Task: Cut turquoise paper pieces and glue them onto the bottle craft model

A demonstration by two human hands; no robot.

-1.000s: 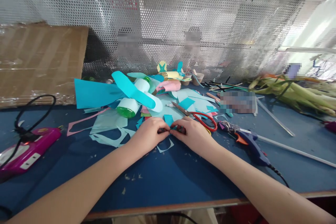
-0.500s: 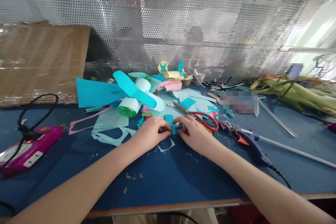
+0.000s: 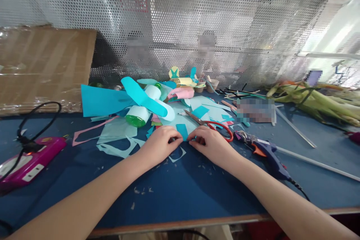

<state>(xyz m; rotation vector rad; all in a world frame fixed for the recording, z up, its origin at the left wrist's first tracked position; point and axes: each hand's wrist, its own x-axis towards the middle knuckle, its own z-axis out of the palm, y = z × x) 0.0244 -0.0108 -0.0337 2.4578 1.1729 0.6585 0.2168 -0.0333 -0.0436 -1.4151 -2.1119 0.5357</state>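
Observation:
A small blue piece of paper (image 3: 182, 131) is pinched at its near edge between my two hands, just above the table. My left hand (image 3: 164, 141) has thumb and fingers closed on its left side. On the right side, my right hand (image 3: 206, 140) grips it the same way. Right behind my right hand lie red-handled scissors (image 3: 206, 122), blades pointing away to the left. A green bottle wrapped in white paper (image 3: 140, 114), with blue paper wings (image 3: 144, 95) across it, rests beyond my left hand. Below my fingers is a pale paper offcut (image 3: 177, 155).
Paper scraps (image 3: 116, 146) spread around the bottle. To the right lies a glue gun (image 3: 270, 155) with a clear stick. A pink power strip (image 3: 33, 165) is at the left, cardboard (image 3: 46, 69) behind it. Corn husks (image 3: 315, 99) lie at the far right, against a perforated metal screen (image 3: 180, 18).
My right hand has closed in with its fingers lower on the blue paper, and the two hands' fingertips are nearer each other. The paper has tilted slightly. Other things stay put.

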